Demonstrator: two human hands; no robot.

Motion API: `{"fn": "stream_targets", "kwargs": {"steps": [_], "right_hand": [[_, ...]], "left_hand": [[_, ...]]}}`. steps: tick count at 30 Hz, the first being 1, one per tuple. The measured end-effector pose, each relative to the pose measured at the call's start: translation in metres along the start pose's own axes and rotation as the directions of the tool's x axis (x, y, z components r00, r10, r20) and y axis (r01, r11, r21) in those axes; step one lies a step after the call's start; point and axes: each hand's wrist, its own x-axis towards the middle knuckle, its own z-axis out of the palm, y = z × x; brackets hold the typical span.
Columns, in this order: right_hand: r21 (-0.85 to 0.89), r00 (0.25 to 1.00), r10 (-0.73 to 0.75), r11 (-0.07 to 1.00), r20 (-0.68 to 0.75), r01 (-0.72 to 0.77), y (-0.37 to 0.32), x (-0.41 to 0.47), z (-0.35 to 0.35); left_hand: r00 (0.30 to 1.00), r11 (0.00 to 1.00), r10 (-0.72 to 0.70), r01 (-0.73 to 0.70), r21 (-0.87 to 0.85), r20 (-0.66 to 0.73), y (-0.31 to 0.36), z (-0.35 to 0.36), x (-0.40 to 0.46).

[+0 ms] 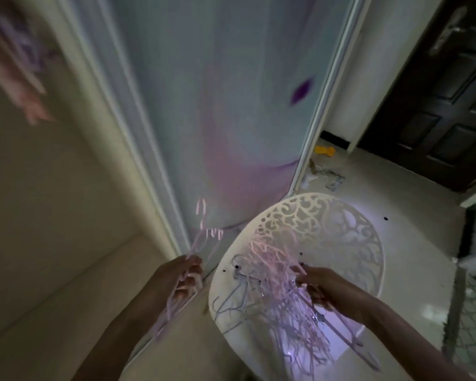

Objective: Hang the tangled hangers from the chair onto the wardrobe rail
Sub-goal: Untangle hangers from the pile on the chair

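Right hand [318, 287] pinches into the tangled hangers [283, 292] heaped on the chair [349, 237] seat — nearer hand to the pile. Left hand [186, 276], at nine o'clock of it, grips a pink bunch [201, 237], long axis toward twelve o'clock.

white chair [341, 215], tangled hangers [280, 292] on seat

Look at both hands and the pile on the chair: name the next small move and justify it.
Probably lift the left hand toward the wardrobe. It already grips a few pink hangers, hooks up and clear of the tangled pile on the white chair. The right hand is at the pile; its grip is blurred.
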Motion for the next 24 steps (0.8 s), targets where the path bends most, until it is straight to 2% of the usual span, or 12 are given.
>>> {"fn": "stream_targets", "kwargs": {"steps": [3, 6, 8, 10, 12, 17, 21, 24], "right_hand": [[-0.055, 0.988, -0.051, 0.997, 0.143, 0.06, -0.005, -0.015, 0.064], [-0.149, 0.972, -0.08, 0.982, 0.222, 0.115, -0.014, -0.036, 0.131], [-0.221, 0.961, -0.094, 0.963, 0.261, 0.155, -0.019, -0.046, 0.163], [-0.292, 0.944, -0.113, 0.934, 0.309, 0.208, -0.023, -0.059, 0.209], [-0.26, 0.918, -0.138, 0.934, 0.373, 0.246, -0.027, -0.068, 0.253], [-0.208, 0.839, -0.173, 0.924, 0.516, 0.319, -0.058, -0.096, 0.341], [-0.098, 0.754, -0.239, 0.923, 0.612, 0.373, -0.109, -0.116, 0.386], [-0.074, 0.739, -0.33, 0.887, 0.588, 0.455, -0.147, -0.121, 0.409]], "left_hand": [[0.994, 1.0, 0.015, -0.017, -0.021, -0.108, -0.018, -0.052, -0.042], [0.99, 0.996, 0.012, -0.025, -0.088, -0.139, -0.043, -0.109, -0.084], [0.978, 0.998, 0.006, -0.019, -0.061, -0.209, -0.054, -0.14, -0.102], [0.974, 0.99, -0.018, -0.014, -0.14, -0.227, -0.065, -0.183, -0.131], [0.97, 0.976, 0.013, -0.066, -0.209, -0.245, -0.076, -0.22, -0.156], [0.925, 0.953, 0.155, -0.233, -0.195, -0.346, -0.078, -0.287, -0.209], [0.889, 0.929, 0.217, -0.315, -0.195, -0.403, -0.045, -0.323, -0.231], [0.865, 0.911, 0.285, -0.379, -0.164, -0.413, -0.006, -0.339, -0.236]]}}
